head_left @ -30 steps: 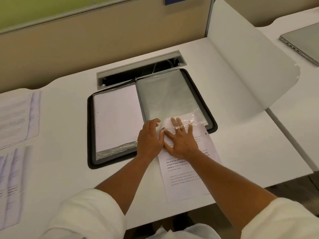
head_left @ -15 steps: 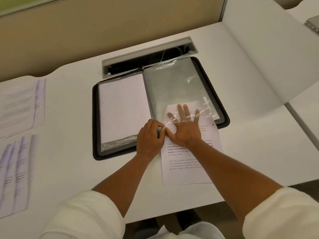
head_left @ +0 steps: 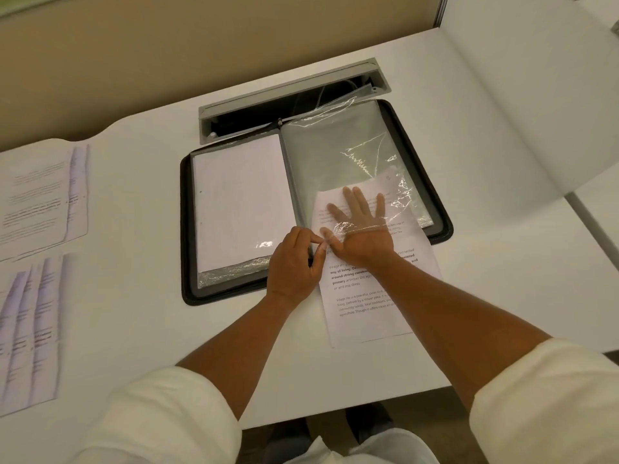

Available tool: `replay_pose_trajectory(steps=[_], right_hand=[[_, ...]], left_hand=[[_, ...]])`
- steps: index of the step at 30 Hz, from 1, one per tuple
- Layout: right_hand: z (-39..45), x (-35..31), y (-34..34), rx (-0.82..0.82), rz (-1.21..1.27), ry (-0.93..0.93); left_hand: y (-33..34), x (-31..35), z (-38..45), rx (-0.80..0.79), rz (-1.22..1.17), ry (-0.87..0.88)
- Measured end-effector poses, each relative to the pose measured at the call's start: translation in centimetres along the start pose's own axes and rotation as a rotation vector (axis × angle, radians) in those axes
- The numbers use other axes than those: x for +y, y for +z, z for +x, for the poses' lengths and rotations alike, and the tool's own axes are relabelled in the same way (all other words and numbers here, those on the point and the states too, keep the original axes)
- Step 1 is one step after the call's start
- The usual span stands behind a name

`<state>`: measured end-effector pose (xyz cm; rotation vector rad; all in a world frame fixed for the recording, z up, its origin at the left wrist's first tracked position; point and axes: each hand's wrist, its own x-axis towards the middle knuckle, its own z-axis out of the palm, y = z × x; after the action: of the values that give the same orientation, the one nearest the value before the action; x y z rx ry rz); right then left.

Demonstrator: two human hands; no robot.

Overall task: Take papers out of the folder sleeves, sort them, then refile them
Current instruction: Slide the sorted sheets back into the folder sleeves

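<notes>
A printed sheet (head_left: 365,296) lies half on the white desk (head_left: 502,296), its far half inside the clear sleeve (head_left: 338,152) of the open black folder (head_left: 186,229). The left hand (head_left: 294,266) pinches the sleeve's near edge between thumb and forefinger. The right hand (head_left: 361,229) lies flat with fingers spread straight inside the sleeve, pressing the sheet. 2 paper stacks (head_left: 40,195) lie far left.

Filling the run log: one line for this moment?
step: refiling | right hand: flat on printed sheet, fingers inside clear sleeve | left hand: pinches sleeve edge | sheet: partly inserted
</notes>
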<state>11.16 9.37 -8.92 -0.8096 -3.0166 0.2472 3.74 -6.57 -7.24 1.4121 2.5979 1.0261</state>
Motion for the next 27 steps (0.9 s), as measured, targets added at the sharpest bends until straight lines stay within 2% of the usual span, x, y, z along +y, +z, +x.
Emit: replay_pose_trajectory(steps=[3, 7, 9, 11, 14, 16, 21, 25, 27], right_hand=[[-0.3, -0.7, -0.5, -0.027, 0.004, 0.032], [0.4, -1.2, -1.4, -0.186, 0.15, -0.204], [0.7, -1.2, -1.2, -0.232, 0.103, -0.251], [0.0, -0.9, -0.9, -0.11, 0.074, -0.237], [-1.7, -0.1, -0.4, 0.262, 0.054, -0.149], [-2.6, -0.2, -0.7, 0.304, -0.006, -0.054], [-2.9, -0.4, -0.6, 0.251, 0.11, -0.008], [-1.6, -0.5, -0.4, 0.054, 0.079, 0.013], [-1.6, -0.4, -0.6, 0.071, 0.088, 0.029]], left_hand=[[-0.1, 0.1, 0.0, -0.001, -0.003, 0.008], [-0.1, 0.1, -0.1, -0.006, 0.004, 0.01], [0.0, 0.1, -0.1, -0.012, 0.008, 0.002], [0.1, 0.0, -0.1, -0.017, 0.007, -0.002], [0.2, 0.0, -0.1, -0.018, 0.001, -0.015], [0.4, 0.1, -0.1, -0.011, -0.011, -0.037], [1.0, 0.5, -0.1, 0.014, -0.039, -0.035], [1.5, 0.8, -0.1, 0.046, -0.044, -0.062], [1.5, 0.9, -0.1, 0.052, -0.041, -0.064]])
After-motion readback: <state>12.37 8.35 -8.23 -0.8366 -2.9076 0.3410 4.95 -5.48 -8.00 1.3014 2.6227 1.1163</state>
